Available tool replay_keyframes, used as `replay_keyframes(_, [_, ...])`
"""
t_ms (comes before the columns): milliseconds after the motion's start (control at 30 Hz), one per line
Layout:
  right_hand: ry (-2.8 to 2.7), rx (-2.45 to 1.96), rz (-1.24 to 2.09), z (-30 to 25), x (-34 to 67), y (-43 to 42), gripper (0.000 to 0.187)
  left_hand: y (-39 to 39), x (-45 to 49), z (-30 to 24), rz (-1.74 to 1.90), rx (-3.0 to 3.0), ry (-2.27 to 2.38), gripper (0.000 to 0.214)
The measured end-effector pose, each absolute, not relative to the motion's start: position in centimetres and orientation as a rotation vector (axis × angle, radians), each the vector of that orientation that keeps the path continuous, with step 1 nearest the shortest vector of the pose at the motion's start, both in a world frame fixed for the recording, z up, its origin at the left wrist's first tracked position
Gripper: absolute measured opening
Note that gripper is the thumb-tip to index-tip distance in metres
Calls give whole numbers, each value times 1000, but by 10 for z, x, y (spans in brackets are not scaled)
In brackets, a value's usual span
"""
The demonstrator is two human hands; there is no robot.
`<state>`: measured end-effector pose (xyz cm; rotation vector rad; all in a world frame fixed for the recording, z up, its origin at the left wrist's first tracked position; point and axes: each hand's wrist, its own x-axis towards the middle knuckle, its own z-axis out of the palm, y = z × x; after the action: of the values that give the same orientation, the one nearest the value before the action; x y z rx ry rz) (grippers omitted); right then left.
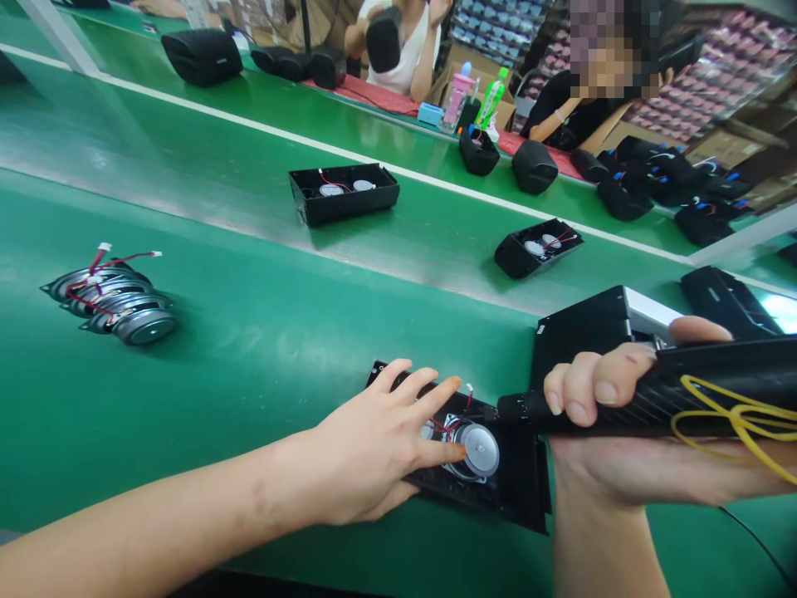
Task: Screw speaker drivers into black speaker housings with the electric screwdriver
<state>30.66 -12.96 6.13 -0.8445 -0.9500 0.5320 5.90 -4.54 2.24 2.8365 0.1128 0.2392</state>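
Note:
In the lower middle of the head view lies a black speaker housing (pixel 516 486) with round silver speaker drivers inside. My left hand (pixel 379 444) spreads over it, one fingertip touching the rim of the nearer driver (pixel 481 451) and the thumb at the near wall, gripping it. Part of the housing and a second driver are hidden beneath that hand. My right hand (pixel 598 399) is wrapped round a black electric screwdriver (pixel 716 382), held nearly level, its nose pointing left beside the driver. A loop of yellow cord (pixel 735 407) hangs across the tool. The screwdriver's tip is too small to make out.
Several loose drivers (pixel 118 303) with red wires stand in a row at left. Two housings, one mid-belt (pixel 345 195) and one further right (pixel 539 247), lie beyond. A black box (pixel 579 332) stands behind the screwdriver. Two people sit across the line, near bottles (pixel 491 100).

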Motion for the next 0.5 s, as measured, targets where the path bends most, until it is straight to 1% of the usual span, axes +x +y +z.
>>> replay_keyframes(167, [-984, -826, 593, 56, 308, -126, 73, -46, 59, 22, 228, 2841, 99, 68])
replay_keyframes(500, [-999, -779, 642, 51, 308, -121, 75, -45, 60, 23, 279, 2815, 100, 66])
